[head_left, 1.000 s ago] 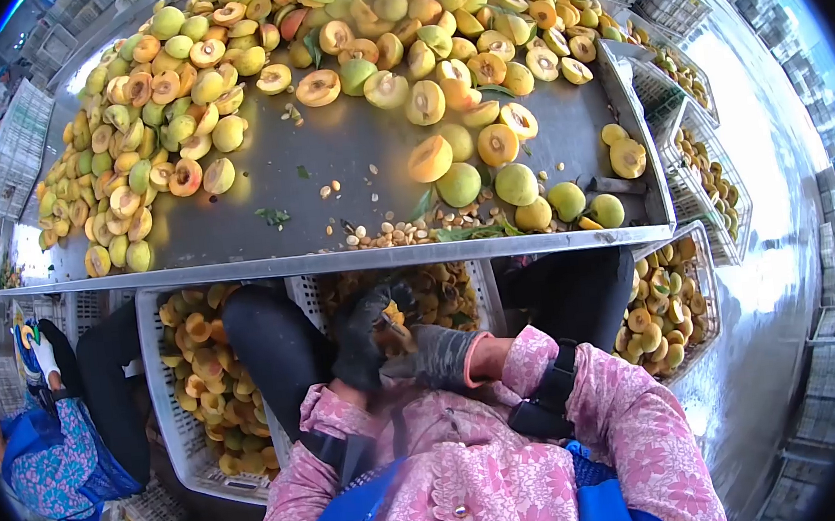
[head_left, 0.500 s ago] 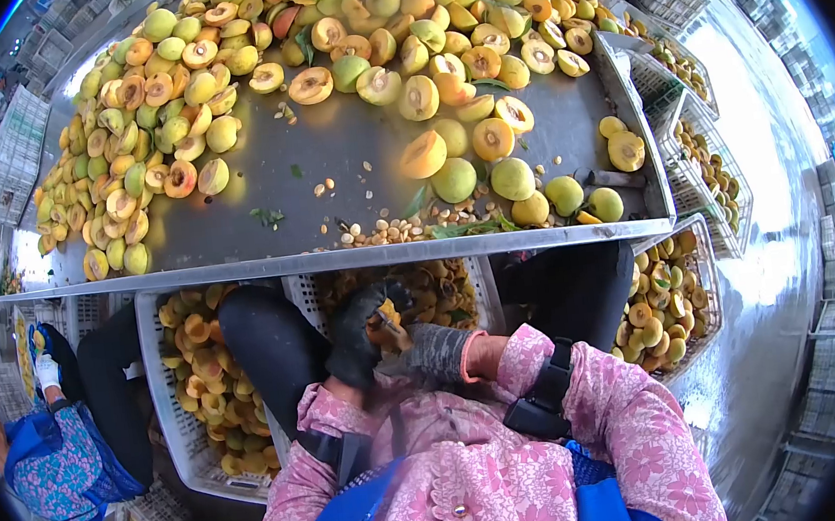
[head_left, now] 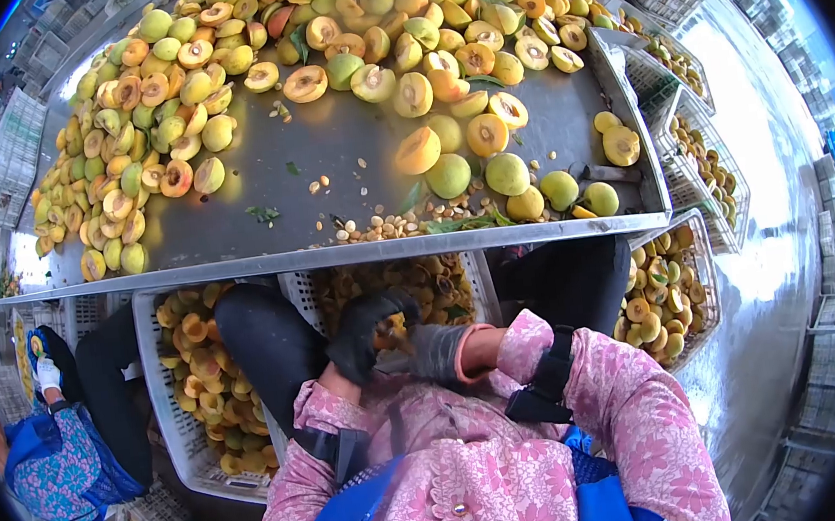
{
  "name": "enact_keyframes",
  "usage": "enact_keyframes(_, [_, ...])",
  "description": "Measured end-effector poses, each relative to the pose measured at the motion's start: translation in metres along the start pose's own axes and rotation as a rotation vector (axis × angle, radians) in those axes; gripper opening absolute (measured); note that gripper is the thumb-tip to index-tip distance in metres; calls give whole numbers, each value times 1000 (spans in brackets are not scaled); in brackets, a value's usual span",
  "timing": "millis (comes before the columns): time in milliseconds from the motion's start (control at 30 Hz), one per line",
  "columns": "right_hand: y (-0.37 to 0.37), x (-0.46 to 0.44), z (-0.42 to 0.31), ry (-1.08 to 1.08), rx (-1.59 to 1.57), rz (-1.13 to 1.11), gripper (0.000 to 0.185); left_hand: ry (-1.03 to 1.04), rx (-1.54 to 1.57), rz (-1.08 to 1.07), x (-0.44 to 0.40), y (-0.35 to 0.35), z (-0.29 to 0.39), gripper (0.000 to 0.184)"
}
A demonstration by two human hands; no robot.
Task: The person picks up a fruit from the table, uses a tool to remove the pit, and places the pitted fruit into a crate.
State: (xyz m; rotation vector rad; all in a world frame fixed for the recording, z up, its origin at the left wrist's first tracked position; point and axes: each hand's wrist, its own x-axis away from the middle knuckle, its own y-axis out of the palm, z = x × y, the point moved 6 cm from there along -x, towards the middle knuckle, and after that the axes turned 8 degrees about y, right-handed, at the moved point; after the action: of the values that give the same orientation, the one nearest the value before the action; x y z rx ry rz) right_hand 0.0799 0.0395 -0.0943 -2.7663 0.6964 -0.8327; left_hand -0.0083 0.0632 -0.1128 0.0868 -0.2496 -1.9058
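Note:
My left hand (head_left: 366, 334), in a black glove, is closed around a piece of yellow-orange fruit (head_left: 390, 331) above my lap. Touching or nearly touching it, my right hand (head_left: 438, 352) wears a grey glove with its fingers curled toward the fruit; what it grips is too blurred to make out. Just beyond both hands sits a white crate (head_left: 484, 289) of cut fruit, between my knees. On the metal table (head_left: 281, 198) lie halved yellow and green fruits (head_left: 305, 83), whole fruits near the front right, and a strip of loose pits (head_left: 384, 229).
The table's front edge (head_left: 337, 257) runs above my knees. A crate of fruit halves (head_left: 186, 443) stands to the left and another (head_left: 678, 301) to the right. More filled crates line the table's right side. At the far left a co-worker's gloved hand (head_left: 47, 372) shows.
The right wrist and forearm have shifted and turned slightly, and the gloves have moved a little around the fruit. The view has shifted slightly.

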Motion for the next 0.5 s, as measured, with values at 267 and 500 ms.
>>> enact_keyframes(267, [-2,-4,-6,44,187,-106,36,67,-155,67,1,-6,-7,28])
enact_keyframes(500, [7,3,1,-413,329,44,30,-144,460,277,-1,-7,-20,27])
